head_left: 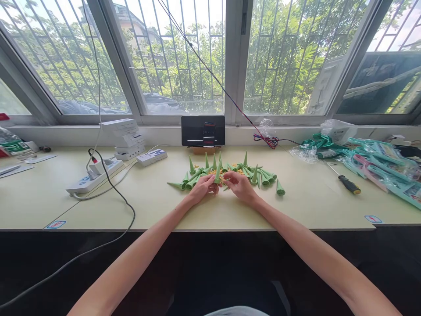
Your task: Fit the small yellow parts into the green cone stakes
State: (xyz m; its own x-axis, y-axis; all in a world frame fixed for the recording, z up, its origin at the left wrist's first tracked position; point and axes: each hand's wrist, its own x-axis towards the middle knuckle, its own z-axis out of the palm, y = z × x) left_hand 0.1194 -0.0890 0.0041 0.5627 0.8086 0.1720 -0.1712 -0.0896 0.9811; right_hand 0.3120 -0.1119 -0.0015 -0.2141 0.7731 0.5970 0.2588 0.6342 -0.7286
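Note:
Several green plastic cones (263,176) lie and stand in a heap on the pale table (230,210), mixed with small yellow bits (219,171). My left hand (204,188) pinches one upright green cone (217,173) at its base. My right hand (241,186) is just right of it, fingers curled and pinched near the same cone; what it holds is too small to make out. A single cone (280,188) lies apart to the right.
A phone on a stand (203,131) faces me at the window sill. A power strip (94,176) with cables and stacked white boxes (126,138) sit left. A screwdriver (348,184) and teal packaged items (384,164) lie right. The table's front edge is close.

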